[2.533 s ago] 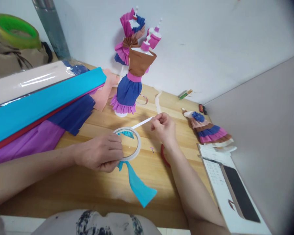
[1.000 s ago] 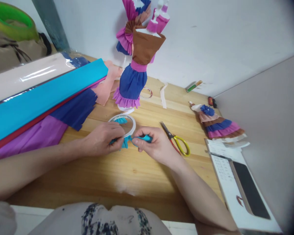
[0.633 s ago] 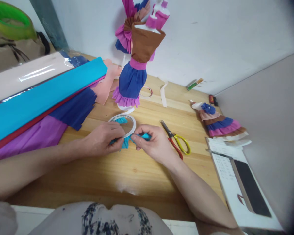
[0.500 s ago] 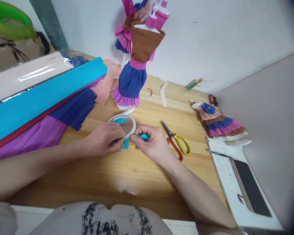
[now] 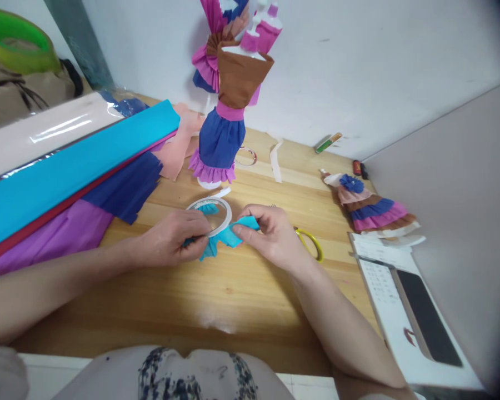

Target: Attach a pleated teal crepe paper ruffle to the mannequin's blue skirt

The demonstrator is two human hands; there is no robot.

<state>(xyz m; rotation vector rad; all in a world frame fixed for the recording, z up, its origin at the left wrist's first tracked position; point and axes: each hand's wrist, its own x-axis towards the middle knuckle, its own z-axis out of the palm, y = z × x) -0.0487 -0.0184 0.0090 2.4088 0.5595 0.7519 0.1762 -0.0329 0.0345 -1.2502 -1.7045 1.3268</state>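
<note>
A turquoise crepe paper strip [image 5: 232, 235] runs between my two hands, gathered into small ruffles near the left one. My left hand [image 5: 175, 236] is closed on its ruffled end and also on the near rim of a white tape roll [image 5: 224, 216]. Fingers of my right hand [image 5: 270, 233] pinch the strip's other end, which sticks up flat above the thumb. Part of the turquoise paper shows through the ring of the roll. Behind my right hand lie scissors, mostly hidden, with one yellow handle [image 5: 312, 244] showing.
A small dress form [image 5: 221, 136] in brown, blue and purple paper stands behind the tape. Turquoise paper rolls [image 5: 83, 166] and other coloured sheets lie at left. At right are a flat paper dress [image 5: 375, 206], a white notebook [image 5: 373, 278] and a dark phone [image 5: 429, 316].
My right hand has shifted right and slightly up, drawing out more of the turquoise strip between the hands. It now covers most of the scissors. My left hand stays nearly in place.
</note>
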